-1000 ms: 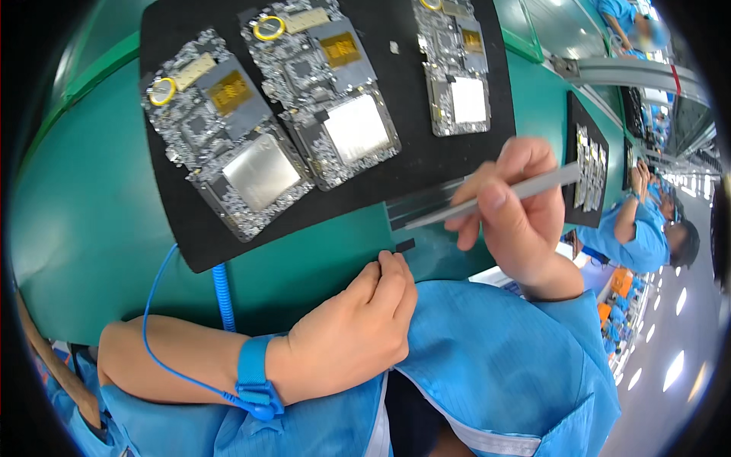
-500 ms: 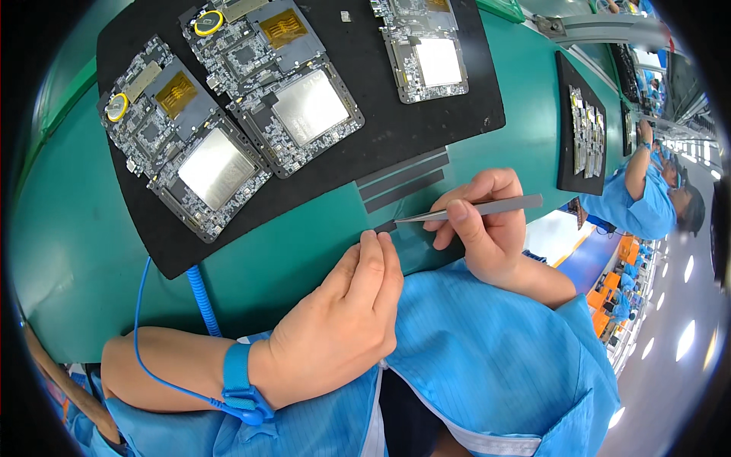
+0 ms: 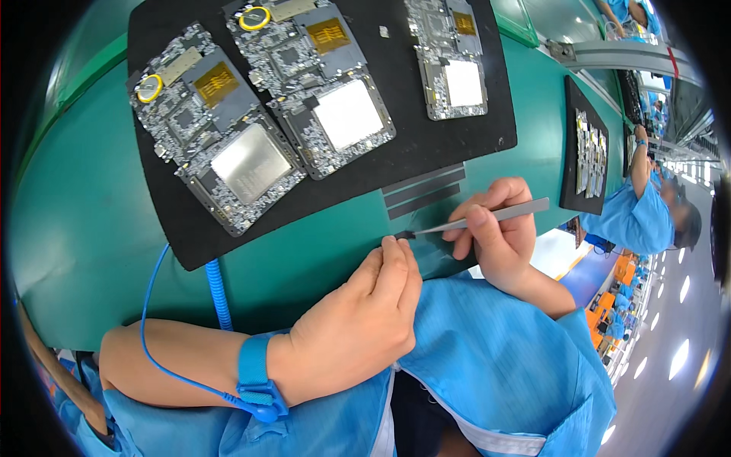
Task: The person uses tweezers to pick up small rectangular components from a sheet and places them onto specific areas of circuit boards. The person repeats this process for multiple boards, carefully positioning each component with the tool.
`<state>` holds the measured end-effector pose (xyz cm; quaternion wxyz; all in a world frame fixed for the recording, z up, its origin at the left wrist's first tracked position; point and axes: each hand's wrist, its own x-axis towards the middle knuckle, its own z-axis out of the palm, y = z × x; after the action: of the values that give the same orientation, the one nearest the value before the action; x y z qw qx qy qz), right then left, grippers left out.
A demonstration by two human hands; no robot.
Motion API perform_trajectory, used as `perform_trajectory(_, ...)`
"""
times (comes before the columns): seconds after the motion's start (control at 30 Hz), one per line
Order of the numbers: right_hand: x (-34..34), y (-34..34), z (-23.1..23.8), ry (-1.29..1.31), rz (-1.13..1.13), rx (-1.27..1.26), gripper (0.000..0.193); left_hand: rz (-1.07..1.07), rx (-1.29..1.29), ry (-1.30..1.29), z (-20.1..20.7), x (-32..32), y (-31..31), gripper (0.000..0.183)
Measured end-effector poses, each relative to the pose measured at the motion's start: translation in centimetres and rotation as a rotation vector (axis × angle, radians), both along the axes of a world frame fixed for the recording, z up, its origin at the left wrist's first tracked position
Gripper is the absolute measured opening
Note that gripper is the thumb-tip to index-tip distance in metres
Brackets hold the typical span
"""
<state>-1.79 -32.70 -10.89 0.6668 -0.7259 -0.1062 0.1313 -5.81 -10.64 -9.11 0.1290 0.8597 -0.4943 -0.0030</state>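
Two-handed, pinches silver tweezers (image 3: 525, 209) between thumb and curled fingers of right hand (image 3: 504, 240), angling their tips leftward to a small black piece (image 3: 406, 235) between both hands, over the green table (image 3: 320, 245). Holds left hand (image 3: 352, 327) low, back upward, with closely bunched fingertips (image 3: 391, 242) beside that piece; cannot tell whether gripping it.

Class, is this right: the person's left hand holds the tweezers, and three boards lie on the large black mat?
Not quite: the head view shows the tweezers in the right hand, not the left hand. The rest stands: three boards lie on the large black mat.
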Motion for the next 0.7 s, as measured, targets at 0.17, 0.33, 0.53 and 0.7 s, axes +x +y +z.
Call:
perform_trajectory(0.17,2.9,0.5,1.7,0.045,-0.054,0.282,0.01,0.022,0.0,0.02,0.4,0.1,0.7,0.032)
perform_trajectory(0.33,7.4,7.6,3.7,0.1,0.065,0.256,0.016,0.531,-0.008,-0.172,1.4,0.3,3.8,0.043)
perform_trajectory(0.53,8.8,14.4,2.5,0.253,0.253,0.26,0.023,0.828,-0.003,-0.218,-0.3,-0.6,6.5,0.048)
perform_trajectory(0.7,8.7,15.0,0.8,0.144,0.292,0.24,0.024,0.83,-0.01,-0.299,-1.6,-0.8,6.6,0.048)
